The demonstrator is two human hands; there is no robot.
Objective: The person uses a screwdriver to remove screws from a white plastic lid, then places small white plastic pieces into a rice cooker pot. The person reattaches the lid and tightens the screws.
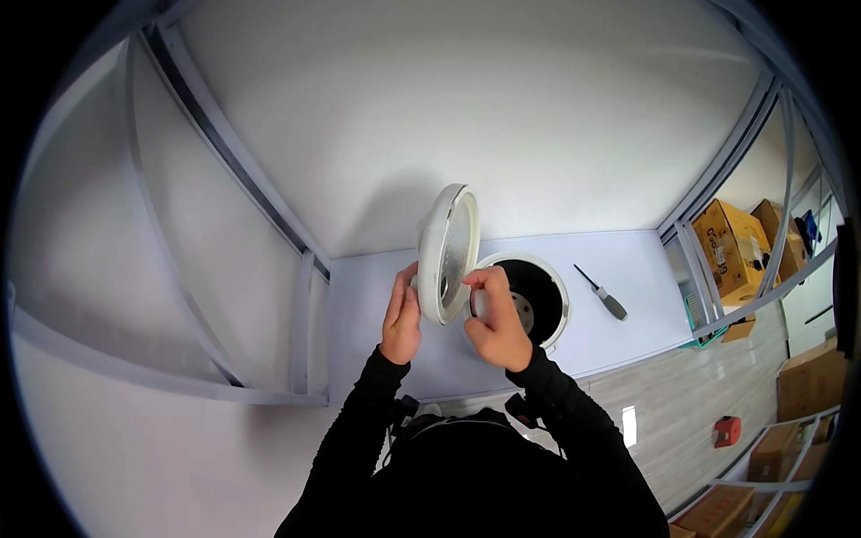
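Observation:
My left hand [403, 316] grips a round white lid [438, 247] by its outer side and lower edge. The lid is tipped up on edge, its greyish inner face turned to the right. Close to that inner face is my right hand [499, 325], fingers curled in. Something small and whitish shows by its fingers, but its kind is unclear. Behind and beside the right hand stands a white round pot [561, 291], like a rice cooker body, uncovered. Its dark inside has a pale disc with holes at the bottom. The right hand partly hides the pot's left side.
A screwdriver [613, 303] with a grey handle lies right of the pot on the white table [646, 269]. Metal frame posts and a white wall enclose the table. Cardboard boxes [731, 251] and a red stool [727, 431] are off to the right.

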